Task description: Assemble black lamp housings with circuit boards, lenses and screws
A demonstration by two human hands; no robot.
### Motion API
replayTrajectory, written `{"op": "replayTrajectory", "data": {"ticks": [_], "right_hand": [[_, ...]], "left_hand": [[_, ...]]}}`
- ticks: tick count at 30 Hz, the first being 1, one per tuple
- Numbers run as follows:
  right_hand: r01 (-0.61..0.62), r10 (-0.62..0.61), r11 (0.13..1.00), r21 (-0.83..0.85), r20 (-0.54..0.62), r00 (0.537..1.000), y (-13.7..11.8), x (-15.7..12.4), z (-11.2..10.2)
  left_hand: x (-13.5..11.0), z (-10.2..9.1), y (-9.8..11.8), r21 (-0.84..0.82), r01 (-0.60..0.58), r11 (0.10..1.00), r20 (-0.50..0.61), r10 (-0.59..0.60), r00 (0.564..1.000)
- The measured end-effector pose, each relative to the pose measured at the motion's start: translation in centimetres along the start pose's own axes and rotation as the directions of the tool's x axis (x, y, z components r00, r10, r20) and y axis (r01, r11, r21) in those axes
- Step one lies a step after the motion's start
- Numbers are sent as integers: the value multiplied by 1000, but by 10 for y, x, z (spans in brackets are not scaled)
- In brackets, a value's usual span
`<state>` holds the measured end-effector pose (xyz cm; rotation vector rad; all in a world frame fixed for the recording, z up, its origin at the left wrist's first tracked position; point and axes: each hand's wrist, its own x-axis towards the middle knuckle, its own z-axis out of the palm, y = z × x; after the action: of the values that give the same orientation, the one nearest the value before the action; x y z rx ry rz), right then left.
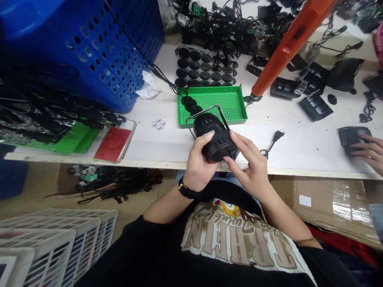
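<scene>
Over the counter's front edge [149, 162], the left hand [199, 169] cradles a black slotted lamp housing [214, 137], its long axis slanting down toward the right hand [248, 167], whose spread fingers [239, 140] clasp the nearer end!

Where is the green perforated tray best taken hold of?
By the raised rim of the green perforated tray at its right end, coming from the right and above: that rim is uncovered, while the black vented housing and its metal bracket overhang the near left side.
</scene>
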<state>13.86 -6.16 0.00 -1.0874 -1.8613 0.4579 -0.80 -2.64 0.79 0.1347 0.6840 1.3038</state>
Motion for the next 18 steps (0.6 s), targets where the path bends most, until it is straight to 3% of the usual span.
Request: {"op": "replayTrajectory", "data": {"ticks": [9, 18], "right_hand": [[-25, 26, 995, 92, -12, 1000, 3, -2, -4], [-84, 85, 987, 135, 1, 996, 1, -8, -5]], "left_hand": [[-2, 2, -2, -20, 78, 997, -14, -79, 997], [-3, -3, -4, -2, 35, 999, 14, -35, 999]]}}
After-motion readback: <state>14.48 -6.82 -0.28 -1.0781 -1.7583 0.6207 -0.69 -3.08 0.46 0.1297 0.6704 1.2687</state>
